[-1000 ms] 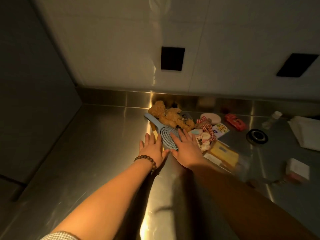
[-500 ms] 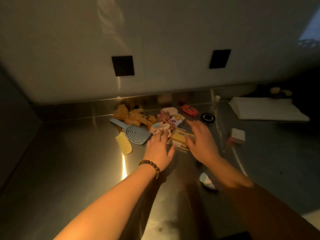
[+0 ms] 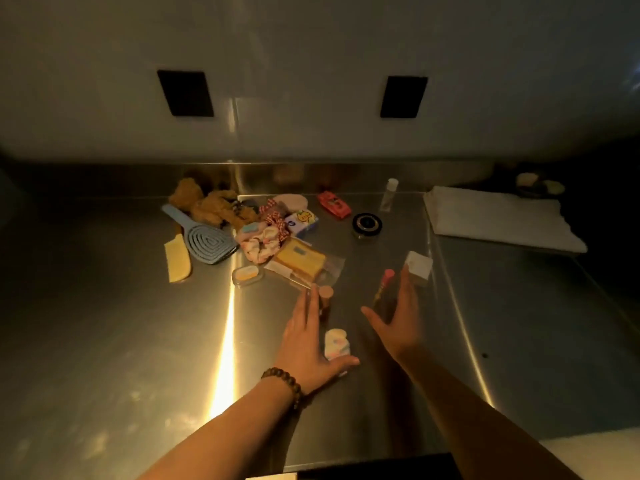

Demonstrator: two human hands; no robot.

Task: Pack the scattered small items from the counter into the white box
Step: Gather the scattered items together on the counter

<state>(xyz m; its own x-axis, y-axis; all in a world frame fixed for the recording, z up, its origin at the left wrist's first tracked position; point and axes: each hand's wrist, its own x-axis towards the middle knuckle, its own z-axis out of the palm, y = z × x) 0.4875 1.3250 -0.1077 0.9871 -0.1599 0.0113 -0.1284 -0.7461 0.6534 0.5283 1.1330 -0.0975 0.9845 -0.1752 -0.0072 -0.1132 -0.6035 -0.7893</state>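
Two bare forearms reach in from the near edge of a dim stainless steel worktop (image 3: 104, 341). The left hand (image 3: 306, 344), with a wooden bead bracelet (image 3: 284, 382) at its wrist, lies open and flat, fingers spread, gripping nothing. A small pastel roll (image 3: 336, 342) rests beside its thumb, touching it. Just past its fingertips stands a small tan-capped bottle (image 3: 325, 299). The right hand (image 3: 398, 323) is also open, fingers extended, holding nothing; its fingertips are near a thin pink-tipped stick (image 3: 384, 282) and a small white cube-shaped box (image 3: 419, 268).

Toward the middle of the worktop lies a yellow block in clear wrap (image 3: 301, 261), with a small oval case (image 3: 247, 275) just left of it. Left again are a yellow comb (image 3: 178, 259) and a blue hairbrush (image 3: 204, 237), side by side. Behind the block sits a heap of pale fabric scrunchies (image 3: 261, 242) and a small printed packet (image 3: 301, 220). A round black tin (image 3: 367, 225) sits apart to the right.

Near the far edge, against the raised steel back, are a brown plush toy (image 3: 207, 206), a pale round pad (image 3: 294, 202), a red packet (image 3: 334, 204) and a small clear bottle (image 3: 389, 195), upright. A folded white cloth (image 3: 498, 220) covers the far right corner. Whether the cube is the packing box, I cannot tell.
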